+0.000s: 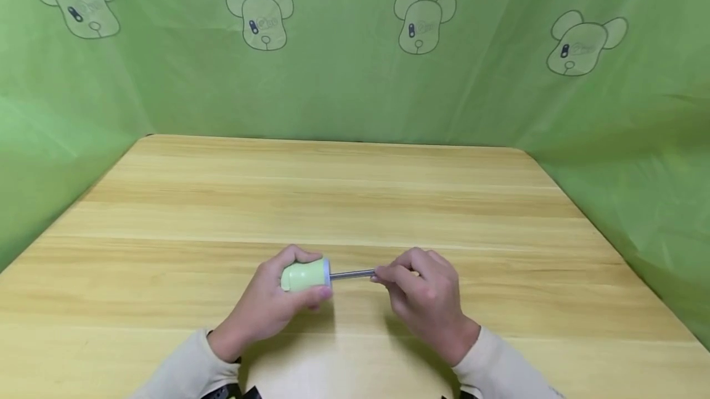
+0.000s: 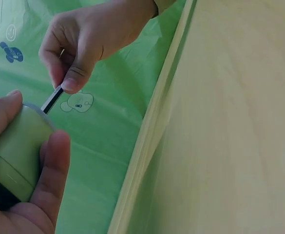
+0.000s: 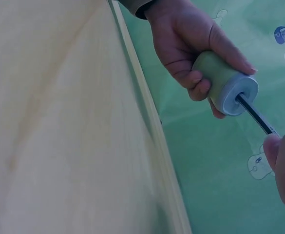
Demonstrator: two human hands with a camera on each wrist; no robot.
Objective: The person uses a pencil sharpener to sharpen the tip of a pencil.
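My left hand (image 1: 269, 300) grips a small light-green pencil sharpener (image 1: 302, 275) with a pale blue-grey end, thumb and fingers curled round its body. A dark, shiny pencil (image 1: 353, 274) runs into that end; its tip is hidden inside. My right hand (image 1: 428, 291) pinches the pencil's other end between thumb and fingers. In the right wrist view, the pencil (image 3: 256, 115) enters a round hole in the middle of the sharpener's end face (image 3: 230, 100). The left wrist view shows the sharpener's body (image 2: 23, 146) lying in the left palm. Both hands are above the table's near part.
A light wood-grain table (image 1: 344, 195) spreads out beneath and beyond the hands. Green sheeting (image 1: 344, 90) printed with mouse-like heads encloses it at the back and both sides. Pale sleeves (image 1: 188, 365) cover both forearms, with dark straps at the wrists.
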